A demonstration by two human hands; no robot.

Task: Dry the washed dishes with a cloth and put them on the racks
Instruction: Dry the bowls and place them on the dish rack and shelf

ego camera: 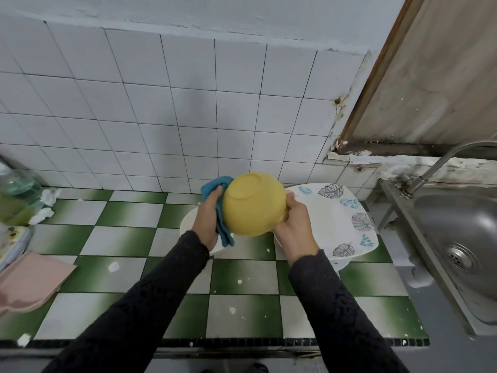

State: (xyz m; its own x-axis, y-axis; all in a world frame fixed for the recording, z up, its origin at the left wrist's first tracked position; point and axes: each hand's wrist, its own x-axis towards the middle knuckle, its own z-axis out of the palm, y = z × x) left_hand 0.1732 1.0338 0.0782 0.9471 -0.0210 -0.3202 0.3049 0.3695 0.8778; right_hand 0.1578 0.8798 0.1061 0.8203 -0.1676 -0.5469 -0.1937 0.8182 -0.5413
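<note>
While both hands are raised above the green-and-white checked worktop (242, 278), the yellow bowl (254, 204) sits between them, clear of the surface and turned so that its base faces up and towards the camera. The right hand (294, 224) grips the bowl at its right side near the rim: the thumb lies on the outer wall and the other fingers curl out of sight round the edge, so how far they reach inside cannot be told. The left hand (207, 216) holds a blue cloth (224, 232) against the bowl's left wall. Its fingers (216, 193) are bent round the cloth, which lies between them and the bowl, so they do not touch the bowl directly. One end of the cloth sticks up above the fingers, and the other hangs down below the palm. Both arms wear dark sleeves.

Under the right hand a white plate with leaf prints (336, 211) rests on the worktop, and part of a plain white dish (187, 223) shows beneath the left hand. A steel sink (457, 224) with its tap (443, 160) stands at the right. At the far left lie a folded pink cloth (29, 281), a bottle of green liquid (16, 195) and some crumpled white paper (45, 205).
</note>
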